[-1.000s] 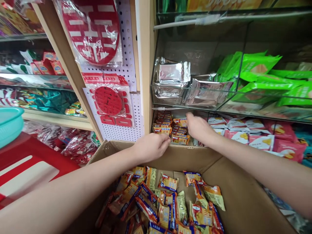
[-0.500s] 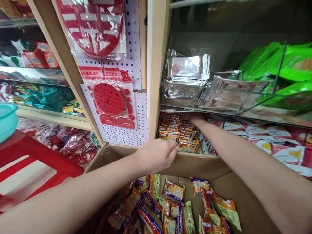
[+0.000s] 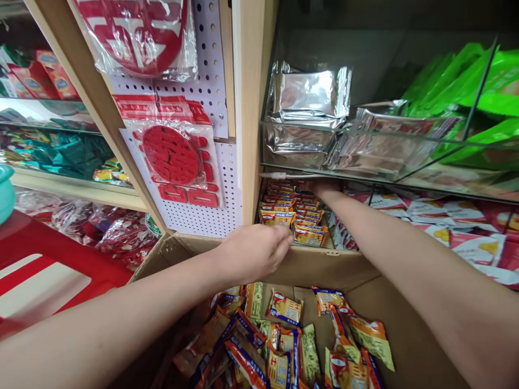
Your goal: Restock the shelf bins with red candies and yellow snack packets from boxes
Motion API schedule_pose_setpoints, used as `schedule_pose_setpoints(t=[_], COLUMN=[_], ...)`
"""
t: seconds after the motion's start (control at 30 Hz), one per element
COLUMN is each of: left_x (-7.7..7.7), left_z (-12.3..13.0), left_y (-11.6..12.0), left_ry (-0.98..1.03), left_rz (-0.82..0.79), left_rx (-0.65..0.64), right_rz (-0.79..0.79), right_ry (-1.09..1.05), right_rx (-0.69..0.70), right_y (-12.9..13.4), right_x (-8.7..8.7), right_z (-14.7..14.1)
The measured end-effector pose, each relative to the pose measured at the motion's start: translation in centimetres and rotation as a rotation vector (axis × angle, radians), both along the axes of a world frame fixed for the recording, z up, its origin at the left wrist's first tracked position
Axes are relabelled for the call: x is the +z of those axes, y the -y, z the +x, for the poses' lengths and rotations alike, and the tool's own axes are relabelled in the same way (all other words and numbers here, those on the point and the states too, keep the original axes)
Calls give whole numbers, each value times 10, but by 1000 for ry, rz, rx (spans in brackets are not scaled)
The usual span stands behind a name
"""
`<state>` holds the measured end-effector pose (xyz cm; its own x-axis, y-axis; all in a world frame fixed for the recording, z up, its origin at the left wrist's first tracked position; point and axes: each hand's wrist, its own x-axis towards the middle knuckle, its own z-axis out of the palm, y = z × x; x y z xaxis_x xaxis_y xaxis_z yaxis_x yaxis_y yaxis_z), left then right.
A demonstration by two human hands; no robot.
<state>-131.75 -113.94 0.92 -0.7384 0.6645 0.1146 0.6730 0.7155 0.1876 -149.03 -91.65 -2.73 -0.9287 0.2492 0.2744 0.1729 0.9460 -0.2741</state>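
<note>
My left hand (image 3: pixel 259 248) is closed just above the back edge of the cardboard box (image 3: pixel 324 270), close to the front of the shelved snacks. Whatever its curled fingers hold is hidden from me. My right hand (image 3: pixel 323 187) reaches deep under the glass shelf, at the back of the rows of orange-and-blue snack packets (image 3: pixel 310 235); its fingers are out of sight. These packets stand in two packed rows in the bottom compartment. Loose snack packets (image 3: pixel 286 307) of the same look lie scattered in the box below my forearms.
Silver foil packs (image 3: pixel 308 92) and green bags (image 3: pixel 490 97) sit on the glass shelf (image 3: pixel 365 167) above my right arm. Pink-and-white packets (image 3: pixel 474 246) fill the neighbouring compartment. A red stool (image 3: pixel 44 237) stands left, and red decorations (image 3: pixel 172 154) hang on the pegboard.
The view has shifted slightly, so the shelves and box appear a little further left and higher. Both hands keep nearly the same places, the left still closed.
</note>
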Motion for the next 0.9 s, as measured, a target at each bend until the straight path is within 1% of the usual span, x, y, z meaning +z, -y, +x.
schedule_pose_setpoints(t=[0.2,0.43,0.6,0.77,0.9], left_x=[1,-1,0,-1,-1], left_z=[2,3,3,4,4], left_y=[0,1,0,0,0], left_ry=[-6,8,-9,11,20], left_rz=[-1,35,0,9,27], left_rx=[1,-3,-6,-5,-12], right_rz=[-16,-9,2,25,39], right_ry=[-19,32,35,21,23], right_rx=[-59,-54,-48,-58,-17], right_y=[-4,-1,1,5,8], right_x=[-4,-12,-10,-7,-8], right_z=[-3,-5,-2,4,10])
